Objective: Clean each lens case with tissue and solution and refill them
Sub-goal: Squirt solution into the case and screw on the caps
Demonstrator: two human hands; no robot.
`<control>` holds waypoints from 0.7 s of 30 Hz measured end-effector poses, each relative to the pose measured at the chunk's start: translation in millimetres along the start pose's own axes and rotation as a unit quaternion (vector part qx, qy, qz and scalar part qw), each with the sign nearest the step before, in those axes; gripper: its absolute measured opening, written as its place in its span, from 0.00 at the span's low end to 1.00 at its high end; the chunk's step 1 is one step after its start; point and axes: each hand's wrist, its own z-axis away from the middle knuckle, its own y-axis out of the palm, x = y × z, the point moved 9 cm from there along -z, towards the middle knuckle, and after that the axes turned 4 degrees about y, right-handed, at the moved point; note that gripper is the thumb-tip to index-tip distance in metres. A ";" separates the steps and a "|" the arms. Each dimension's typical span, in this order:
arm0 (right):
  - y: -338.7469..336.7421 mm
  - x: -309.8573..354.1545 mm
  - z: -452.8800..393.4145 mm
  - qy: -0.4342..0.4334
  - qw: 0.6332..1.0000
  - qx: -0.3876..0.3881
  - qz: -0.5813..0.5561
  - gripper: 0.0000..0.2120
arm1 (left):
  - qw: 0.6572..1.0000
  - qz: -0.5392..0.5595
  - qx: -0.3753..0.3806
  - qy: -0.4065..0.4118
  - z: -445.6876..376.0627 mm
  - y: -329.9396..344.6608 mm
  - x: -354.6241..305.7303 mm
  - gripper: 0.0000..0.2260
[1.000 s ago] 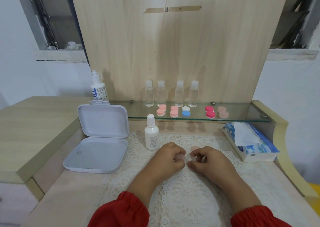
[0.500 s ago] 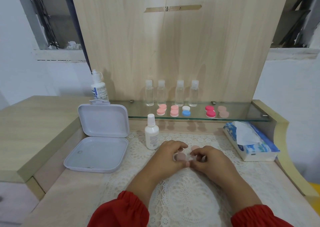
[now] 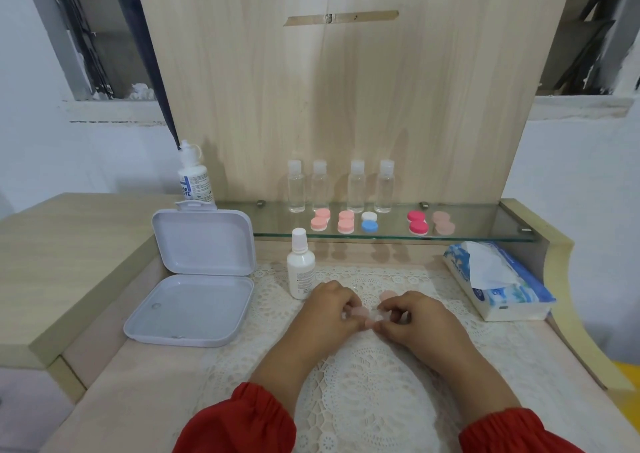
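Left hand (image 3: 329, 309) and right hand (image 3: 410, 314) curled together over the lace mat (image 3: 363, 400), both pinching the small pale pink lens case (image 3: 363, 314) between fingertips. Compared with half a second ago, same grip, case turned a little and less of its round cap showing. A loose pink cap (image 3: 388, 295) just at 12 o'clock of the right hand. White solution bottle (image 3: 300, 268) at 11 o'clock, open white box (image 3: 194, 290) at 9 o'clock, tissue pack (image 3: 498, 279) at 2 o'clock. Further lens cases (image 3: 369, 222) and clear bottles (image 3: 356, 186) on the glass shelf (image 3: 485, 226) at 12 o'clock.
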 end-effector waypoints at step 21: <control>-7.2 0.1 3.1 0.002 0.999 -0.018 -0.039 0.22 | 0.998 -0.019 0.007 0.065 1.9 2.2 -4.4 0.09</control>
